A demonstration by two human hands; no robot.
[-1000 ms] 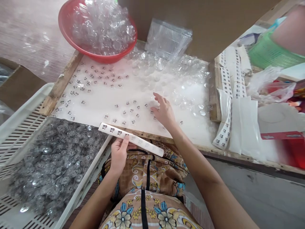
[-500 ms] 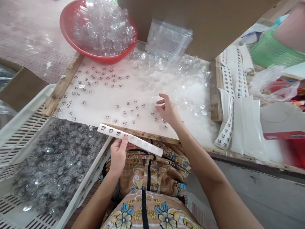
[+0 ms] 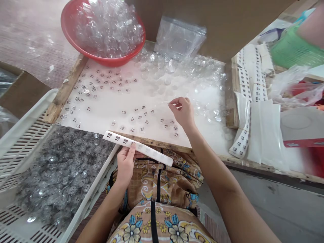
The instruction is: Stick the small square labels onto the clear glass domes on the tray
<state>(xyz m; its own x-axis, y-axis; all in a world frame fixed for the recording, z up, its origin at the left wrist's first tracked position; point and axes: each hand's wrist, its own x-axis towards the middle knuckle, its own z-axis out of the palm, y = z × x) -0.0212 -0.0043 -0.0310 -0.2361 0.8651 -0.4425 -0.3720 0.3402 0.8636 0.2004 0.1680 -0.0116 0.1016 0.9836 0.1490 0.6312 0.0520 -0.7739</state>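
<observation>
My left hand grips a white strip of stickers between thumb and fingers at the board's front edge. Small dark animal prints show on its left part; the right part is mostly blank. Above the white board, my right hand is closed in a pinch, thumb against fingertips. Whatever lies between those fingertips is too small to make out. Clear round plastic pieces lie scattered beyond it. Several pieces with animal stickers rest on the board to its left and below.
A red basin heaped with clear pieces stands at the back left. Stickered pieces fill a white crate at lower left. A clear plastic bag leans against a cardboard box. Bundled sticker strips lie at right.
My right hand has shifted slightly right, and its spread fingers have drawn together into a pinch. My left hand keeps the strip in the same place.
</observation>
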